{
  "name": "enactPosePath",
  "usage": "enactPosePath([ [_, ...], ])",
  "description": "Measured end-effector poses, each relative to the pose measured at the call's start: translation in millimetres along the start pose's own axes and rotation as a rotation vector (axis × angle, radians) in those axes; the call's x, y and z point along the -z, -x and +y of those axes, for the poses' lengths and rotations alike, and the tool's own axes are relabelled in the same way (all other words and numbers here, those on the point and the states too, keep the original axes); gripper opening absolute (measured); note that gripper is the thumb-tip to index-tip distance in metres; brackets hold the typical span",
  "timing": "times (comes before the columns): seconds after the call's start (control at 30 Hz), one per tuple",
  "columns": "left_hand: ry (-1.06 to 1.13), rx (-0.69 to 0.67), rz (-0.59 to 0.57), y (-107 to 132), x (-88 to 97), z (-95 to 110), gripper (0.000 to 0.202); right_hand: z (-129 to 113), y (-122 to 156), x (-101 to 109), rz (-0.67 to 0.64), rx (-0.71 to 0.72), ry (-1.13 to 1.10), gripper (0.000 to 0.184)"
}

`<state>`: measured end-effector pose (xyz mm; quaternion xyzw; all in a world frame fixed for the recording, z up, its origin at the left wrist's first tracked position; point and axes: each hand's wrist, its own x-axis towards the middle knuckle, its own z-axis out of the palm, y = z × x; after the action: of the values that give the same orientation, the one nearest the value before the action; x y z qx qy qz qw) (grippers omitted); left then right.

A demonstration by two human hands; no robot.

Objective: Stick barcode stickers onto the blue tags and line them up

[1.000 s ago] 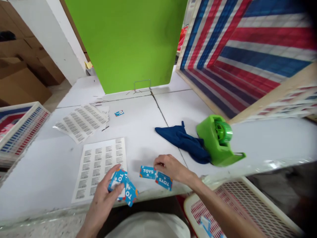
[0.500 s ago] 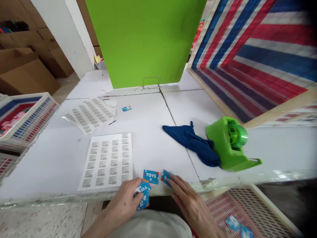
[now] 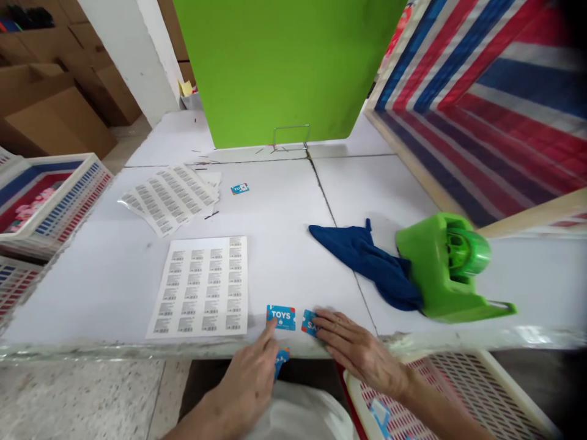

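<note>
Near the front edge of the white table lie two small blue cards side by side. One is a blue card printed "TOYS" (image 3: pixel 284 316); my left hand (image 3: pixel 250 379) touches its lower left with the index fingertip. That same hand is closed round more blue cards (image 3: pixel 281 359), which it mostly covers. My right hand (image 3: pixel 362 348) lies with fingers stretched out over the right part of the other blue card (image 3: pixel 308 324). Left of the cards rests a sheet of printed barcode labels (image 3: pixel 202 290). A single blue card (image 3: pixel 239 189) lies farther back on the table.
More label sheets (image 3: pixel 172 195) lie back left. A blue cloth (image 3: pixel 367 256) touches a green tape dispenser (image 3: pixel 444 269) at right. A green board (image 3: pixel 288 73) stands behind, with a striped crate (image 3: pixel 481 122) beside it. Below right is a basket (image 3: pixel 481 379) with blue cards.
My left hand has turned and moved its index finger onto the "TOYS" card, its held cards now lower. My right hand stays over the other card. The view has shifted slightly.
</note>
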<state>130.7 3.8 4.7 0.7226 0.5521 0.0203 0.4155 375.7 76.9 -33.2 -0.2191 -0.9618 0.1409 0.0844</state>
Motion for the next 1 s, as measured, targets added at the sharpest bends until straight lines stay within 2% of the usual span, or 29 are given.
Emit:
enactPosePath([
  [0.1,0.014,0.013,-0.011,2.0,2.1,-0.7,0.029,9.1,-7.0,2.5,-0.042,0.062,0.019,0.030],
  [0.3,0.039,-0.013,-0.016,3.1,-1.4,-3.3,0.025,29.8,-21.3,13.6,-0.145,0.127,-0.081,0.033],
  [0.4,0.087,0.021,0.002,4.6,-2.6,-2.5,0.023,28.4,-21.8,19.5,-0.139,0.153,-0.043,0.033],
  [0.47,0.151,0.016,0.050,8.7,-1.2,-3.7,0.022,15.2,-16.9,20.3,-0.075,0.137,0.018,0.032],
  [0.57,0.275,0.007,0.164,18.3,4.0,-9.7,0.019,-19.8,-4.2,12.2,0.055,0.097,0.065,0.027],
  [0.63,0.396,0.066,0.215,24.2,9.0,-15.6,0.016,-44.3,2.9,1.7,0.110,0.062,0.052,0.025],
  [0.7,0.560,0.125,0.246,27.7,15.0,-21.8,0.024,-62.6,4.4,-8.5,0.170,-0.044,0.028,0.024],
  [0.8,0.723,0.155,0.322,28.3,25.3,-31.7,0.029,-76.4,-6.0,-17.1,0.197,-0.223,0.018,0.025],
  [0.9,0.636,0.186,0.410,29.0,37.2,-45.9,0.030,-83.4,-25.7,-19.7,0.166,-0.200,0.024,0.029],
  [1.0,0.574,0.236,0.461,33.8,49.4,-68.5,0.033,-91.3,-44.1,-23.5,0.171,-0.168,0.029,0.033],
])
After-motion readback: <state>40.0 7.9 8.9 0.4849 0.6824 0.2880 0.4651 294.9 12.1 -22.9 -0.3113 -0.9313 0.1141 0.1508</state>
